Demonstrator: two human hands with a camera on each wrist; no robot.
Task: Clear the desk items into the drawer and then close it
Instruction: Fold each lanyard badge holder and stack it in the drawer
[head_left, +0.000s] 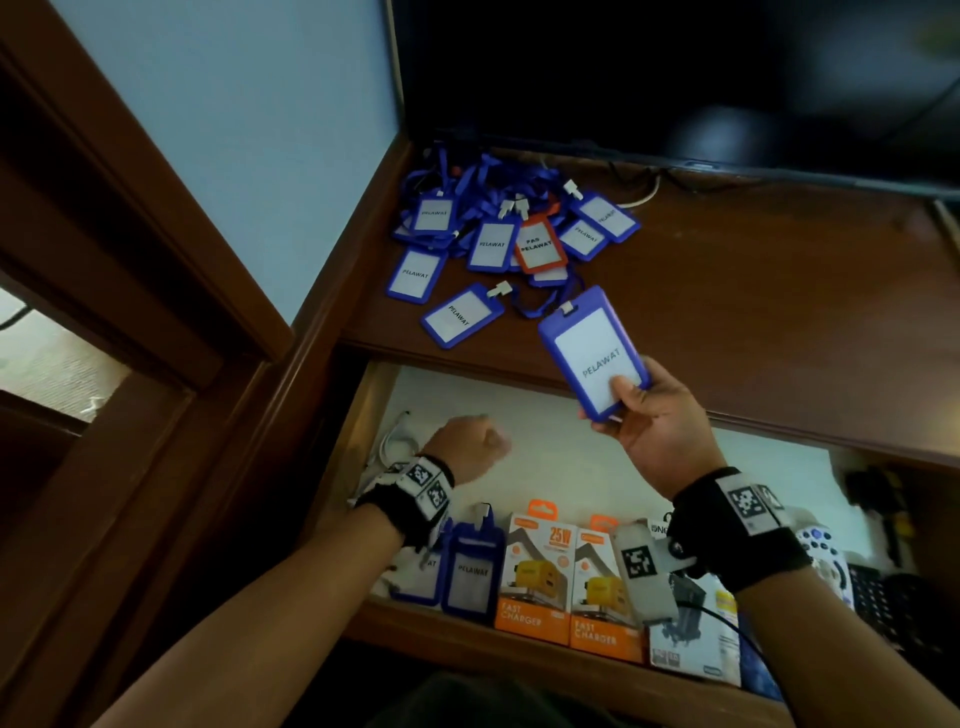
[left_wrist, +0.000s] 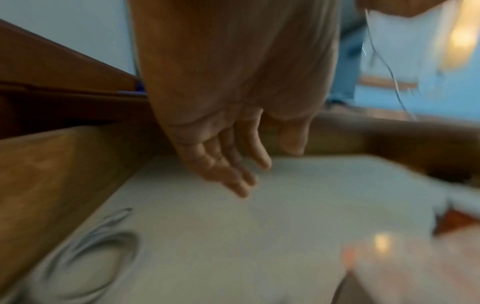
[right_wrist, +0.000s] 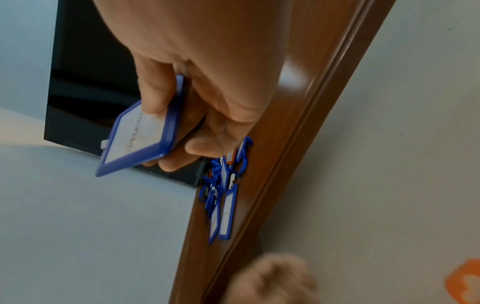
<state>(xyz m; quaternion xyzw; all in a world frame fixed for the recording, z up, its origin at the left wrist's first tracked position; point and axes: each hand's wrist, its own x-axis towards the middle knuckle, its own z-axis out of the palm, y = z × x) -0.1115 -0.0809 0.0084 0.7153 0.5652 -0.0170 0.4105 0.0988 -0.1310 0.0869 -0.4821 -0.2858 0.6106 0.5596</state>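
My right hand pinches a blue badge holder marked PELAWAT by its lower end, thumb on its face, and holds it above the desk's front edge. The right wrist view shows the same badge holder in my right hand. Its blue lanyard trails back to a pile of blue badge holders with one orange one on the desk's back left. The drawer stands open below. My left hand hovers over its white liner, with relaxed fingers holding nothing.
Two badge holders and orange charger boxes stand along the drawer's front. Dark gadgets and a remote fill its right end. A coiled cable lies at the drawer's left. A dark monitor stands behind the desk.
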